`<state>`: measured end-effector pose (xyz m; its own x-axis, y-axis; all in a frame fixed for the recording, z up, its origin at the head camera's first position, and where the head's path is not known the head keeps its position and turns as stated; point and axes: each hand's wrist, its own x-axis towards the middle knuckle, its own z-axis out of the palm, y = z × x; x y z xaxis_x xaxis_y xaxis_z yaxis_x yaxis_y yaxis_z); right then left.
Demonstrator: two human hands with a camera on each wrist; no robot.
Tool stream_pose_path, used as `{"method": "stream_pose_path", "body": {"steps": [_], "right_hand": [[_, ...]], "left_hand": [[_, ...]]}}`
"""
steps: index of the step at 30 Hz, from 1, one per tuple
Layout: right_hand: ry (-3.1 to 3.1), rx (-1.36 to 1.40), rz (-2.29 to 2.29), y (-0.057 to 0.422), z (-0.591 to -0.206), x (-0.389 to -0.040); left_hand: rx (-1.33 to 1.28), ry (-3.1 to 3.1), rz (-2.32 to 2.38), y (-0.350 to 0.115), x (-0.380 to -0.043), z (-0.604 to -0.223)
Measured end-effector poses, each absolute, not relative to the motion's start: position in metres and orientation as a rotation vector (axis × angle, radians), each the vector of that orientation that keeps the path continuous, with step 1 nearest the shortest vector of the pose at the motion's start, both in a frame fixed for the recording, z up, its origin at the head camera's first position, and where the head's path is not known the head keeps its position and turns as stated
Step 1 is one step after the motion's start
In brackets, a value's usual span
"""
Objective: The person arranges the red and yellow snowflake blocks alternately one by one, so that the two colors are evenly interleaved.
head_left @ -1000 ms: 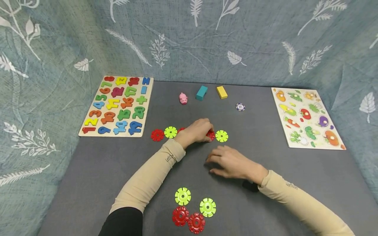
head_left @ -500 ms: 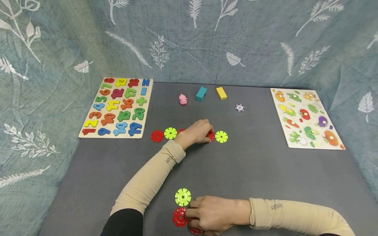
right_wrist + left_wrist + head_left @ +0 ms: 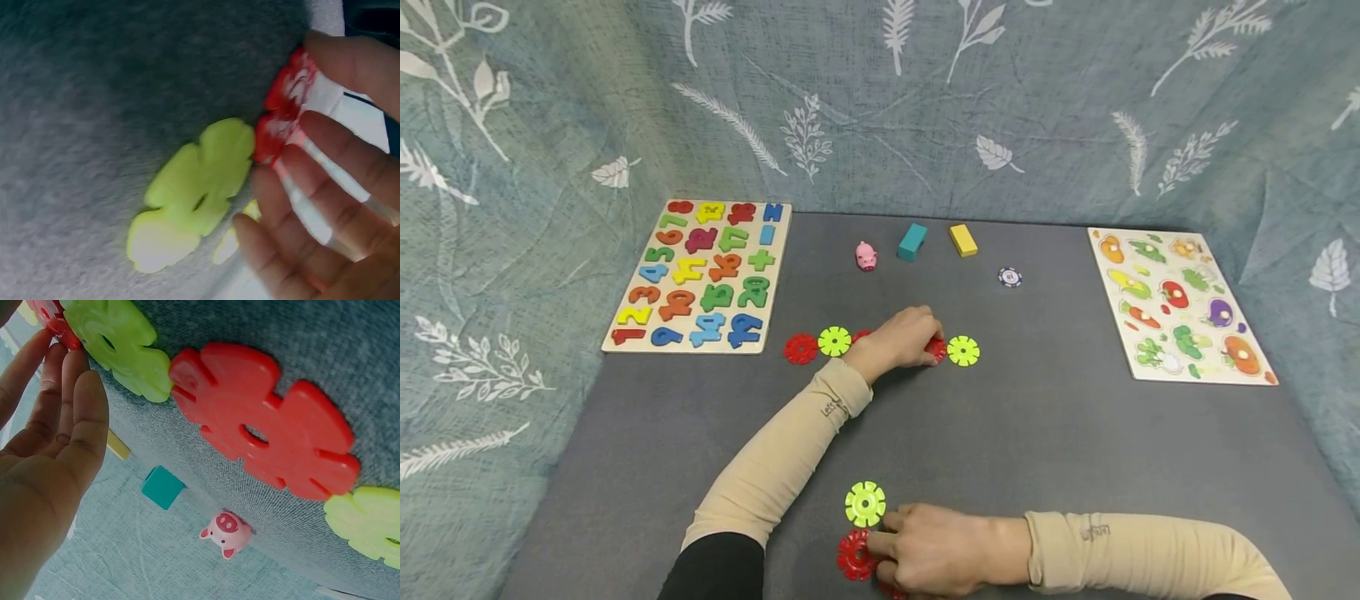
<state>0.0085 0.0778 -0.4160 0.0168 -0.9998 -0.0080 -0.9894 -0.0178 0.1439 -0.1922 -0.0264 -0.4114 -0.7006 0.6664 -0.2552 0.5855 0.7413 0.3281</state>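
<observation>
A row of flower-shaped plastic interlocking discs crosses the table, red ones [image 3: 801, 349] alternating with yellow-green ones [image 3: 963, 351]. My left hand [image 3: 904, 337] reaches over the row and pinches a red disc [image 3: 53, 322] by its rim; the hand hides part of the row. Near the front, my right hand [image 3: 947, 550] is low over the table. Its thumb and fingertips pinch another red disc [image 3: 284, 109], mostly covered in the head view. Beside that hand lie a yellow-green disc [image 3: 865, 503] and a red disc [image 3: 856, 554].
Behind the row stand a pink toy pig [image 3: 866, 257], a teal block [image 3: 912, 242], a yellow block [image 3: 963, 240] and a poker chip [image 3: 1010, 277]. A number puzzle board [image 3: 700, 275] lies at left, a vegetable puzzle board [image 3: 1183, 304] at right. Patterned cloth [image 3: 880, 108] hangs behind.
My right hand has moved from mid-table down to the front discs and now pinches a red one there, covering a yellow-green one. The left hand has stayed on its red disc.
</observation>
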Motion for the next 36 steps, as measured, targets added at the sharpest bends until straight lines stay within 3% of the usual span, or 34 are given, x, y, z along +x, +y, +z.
{"method": "stream_pose_path", "body": {"steps": [16,21,28,36], "right_hand": [[-2.098,1.994,-0.249,0.075,-0.419,0.018],[-2.122,2.049,-0.250,0.076,-0.419,0.017],[-2.256,2.129,-0.079,0.079,-0.410,0.009],[-2.439,2.035,0.162,0.095,-0.407,-0.013]], "left_hand": [[0.989,2.603,0.324,-0.027,-0.191,-0.413],[0.995,2.601,0.329,-0.027,-0.191,-0.414],[0.976,2.594,0.313,-0.026,-0.191,-0.414],[0.921,2.595,0.306,-0.026,-0.190,-0.411]]}}
